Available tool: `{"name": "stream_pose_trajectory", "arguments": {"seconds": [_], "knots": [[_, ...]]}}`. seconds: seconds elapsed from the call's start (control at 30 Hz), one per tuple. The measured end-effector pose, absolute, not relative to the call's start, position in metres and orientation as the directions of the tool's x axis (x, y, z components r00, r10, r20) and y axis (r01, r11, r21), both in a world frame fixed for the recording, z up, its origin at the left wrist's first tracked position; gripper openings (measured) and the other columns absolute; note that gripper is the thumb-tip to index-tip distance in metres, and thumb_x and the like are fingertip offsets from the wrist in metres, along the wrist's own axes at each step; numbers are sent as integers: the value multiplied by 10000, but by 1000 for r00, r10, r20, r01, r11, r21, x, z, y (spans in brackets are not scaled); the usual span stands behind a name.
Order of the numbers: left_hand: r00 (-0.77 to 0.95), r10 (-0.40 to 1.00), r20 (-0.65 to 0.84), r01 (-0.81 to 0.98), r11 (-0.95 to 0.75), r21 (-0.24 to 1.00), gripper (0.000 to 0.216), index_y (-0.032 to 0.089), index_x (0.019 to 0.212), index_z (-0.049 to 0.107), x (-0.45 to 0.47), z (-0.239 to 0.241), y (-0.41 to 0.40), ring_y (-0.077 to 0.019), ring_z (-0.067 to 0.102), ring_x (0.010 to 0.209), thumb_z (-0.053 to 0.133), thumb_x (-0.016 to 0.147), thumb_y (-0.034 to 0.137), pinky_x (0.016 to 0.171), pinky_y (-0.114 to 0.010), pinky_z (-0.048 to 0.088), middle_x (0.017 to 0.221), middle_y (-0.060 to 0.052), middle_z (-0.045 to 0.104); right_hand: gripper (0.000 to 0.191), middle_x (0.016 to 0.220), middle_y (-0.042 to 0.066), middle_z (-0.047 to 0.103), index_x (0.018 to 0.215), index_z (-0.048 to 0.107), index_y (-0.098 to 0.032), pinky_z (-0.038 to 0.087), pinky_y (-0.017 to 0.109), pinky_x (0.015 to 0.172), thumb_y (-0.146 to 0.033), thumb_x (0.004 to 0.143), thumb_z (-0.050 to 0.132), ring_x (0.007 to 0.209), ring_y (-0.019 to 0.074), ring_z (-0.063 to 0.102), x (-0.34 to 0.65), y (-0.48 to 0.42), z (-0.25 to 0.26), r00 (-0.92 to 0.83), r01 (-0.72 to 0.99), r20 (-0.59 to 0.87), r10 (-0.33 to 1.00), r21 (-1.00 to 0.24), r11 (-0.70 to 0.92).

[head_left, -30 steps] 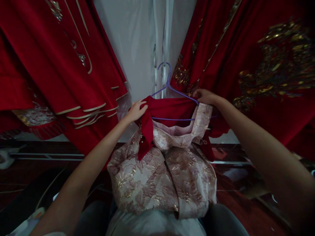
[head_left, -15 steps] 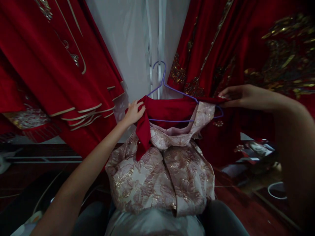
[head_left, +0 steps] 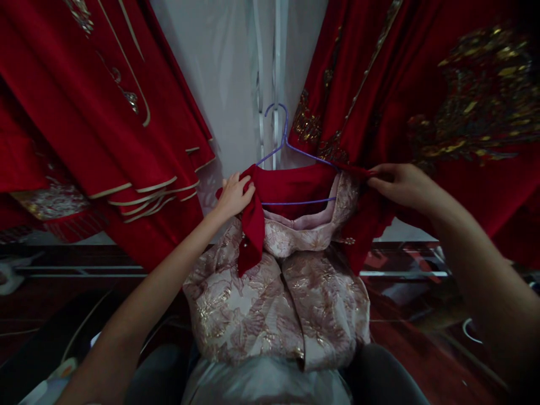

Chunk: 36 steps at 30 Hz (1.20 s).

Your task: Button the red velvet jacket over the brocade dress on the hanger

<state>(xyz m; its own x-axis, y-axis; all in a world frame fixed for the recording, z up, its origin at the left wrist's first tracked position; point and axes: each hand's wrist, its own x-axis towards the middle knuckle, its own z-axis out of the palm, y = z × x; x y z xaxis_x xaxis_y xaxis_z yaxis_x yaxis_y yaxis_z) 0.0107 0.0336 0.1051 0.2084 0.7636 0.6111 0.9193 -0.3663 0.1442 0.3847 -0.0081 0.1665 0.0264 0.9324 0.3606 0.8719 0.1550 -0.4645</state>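
A pinkish brocade dress (head_left: 236, 315) with gold floral pattern lies across my lap, its top on a purple hanger (head_left: 286, 129). Red cloth (head_left: 295, 181), which looks like a small garment or shawl, spans the hanger behind the neckline and drapes over both shoulders. My left hand (head_left: 237, 194) grips it at the left shoulder, where a red end with small beads hangs over the dress. At the right shoulder my right hand (head_left: 386, 179) pinches the red cloth's edge between thumb and fingers. The hanger's right end is covered.
Red garments (head_left: 160, 129) with pale piping hang at the left. More red fabric with gold sequin embroidery (head_left: 485, 107) hangs at the right. White curtain-like material (head_left: 211, 62) is behind the hanger. Blurred clutter lies on the floor at the right.
My right hand has moved left and slightly down, drawing the red cloth over the hanger's right end and dress shoulder. My left hand stays on the left shoulder, barely shifted.
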Motion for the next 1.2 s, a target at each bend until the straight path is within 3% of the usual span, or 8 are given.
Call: {"name": "stream_pose_trajectory", "arguments": {"seconds": [0.17, 0.37, 0.43, 0.63, 0.8, 0.93, 1.07, 1.2], "knots": [[141, 775, 615, 949, -282, 138, 307, 152, 1020, 576, 31, 103, 18, -331, 481, 1053, 367, 888, 336, 891, -488, 352, 1029, -159, 536, 215, 762, 16, 538, 986, 471, -186, 362, 242, 524, -214, 779, 420, 595, 121, 469, 343, 7, 142, 169, 623, 487, 857, -726, 290], [83, 793, 604, 953, -240, 183, 286, 156, 1003, 570, 33, 106, 14, -361, 472, 1054, 380, 879, 331, 881, -525, 341, 1048, -172, 526, 347, 823, -37, 448, 980, 292, -270, 367, 213, 436, -235, 695, 486, 501, 83, 376, 255, 4, 94, -300, 184, 376, 877, -879, 439], [76, 794, 604, 943, -254, 216, 247, 163, 959, 576, 28, 109, 15, -363, 458, 1074, 410, 868, 321, 890, -521, 341, 1074, -169, 514, 367, 842, -38, 428, 980, 270, -275, 370, 207, 442, -219, 696, 496, 519, 79, 381, 245, 0, 83, -347, 111, 400, 848, -881, 461], [-58, 661, 748, 910, -273, 312, 217, 176, 992, 541, 61, 100, -6, -381, 376, 1165, 400, 883, 301, 922, -528, 320, 1192, -186, 445, 420, 916, -2, 459, 1006, 278, -261, 426, 255, 654, -136, 698, 534, 763, 122, 489, 252, -12, 77, -285, 134, 527, 801, -805, 577], [169, 750, 640, 803, -481, 352, 186, 180, 1026, 490, 106, 77, -24, -276, 552, 916, 421, 864, 236, 777, -389, 427, 1020, -138, 511, 413, 924, 14, 443, 1014, 289, -248, 436, 270, 695, -143, 708, 545, 823, 138, 491, 252, -23, 78, -358, 228, 481, 800, -786, 574], [195, 756, 625, 696, -555, 455, 132, 195, 939, 467, 102, 71, -23, -220, 566, 830, 496, 819, 244, 714, -344, 454, 982, -106, 521, 383, 975, 21, 465, 1032, 294, -260, 457, 288, 763, -202, 762, 560, 894, 139, 511, 255, -24, 73, -366, 122, 491, 791, -817, 563], [109, 764, 635, 555, -577, 599, 245, 203, 938, 464, 88, 65, -18, -176, 580, 810, 588, 729, 179, 734, -318, 483, 926, -67, 568, 360, 945, 12, 476, 1050, 327, -282, 502, 295, 700, -361, 810, 583, 825, 141, 531, 251, -24, 66, -294, 5, 527, 797, -833, 553], [17, 817, 576, 312, -552, 774, 257, 211, 1005, 526, 86, 54, -18, -138, 623, 836, 555, 758, 145, 742, -274, 512, 978, -60, 636, 248, 923, 18, 499, 1050, 366, -276, 508, 285, 601, -421, 881, 474, 754, 138, 535, 246, -26, 62, -273, 6, 548, 791, -821, 571]]}}
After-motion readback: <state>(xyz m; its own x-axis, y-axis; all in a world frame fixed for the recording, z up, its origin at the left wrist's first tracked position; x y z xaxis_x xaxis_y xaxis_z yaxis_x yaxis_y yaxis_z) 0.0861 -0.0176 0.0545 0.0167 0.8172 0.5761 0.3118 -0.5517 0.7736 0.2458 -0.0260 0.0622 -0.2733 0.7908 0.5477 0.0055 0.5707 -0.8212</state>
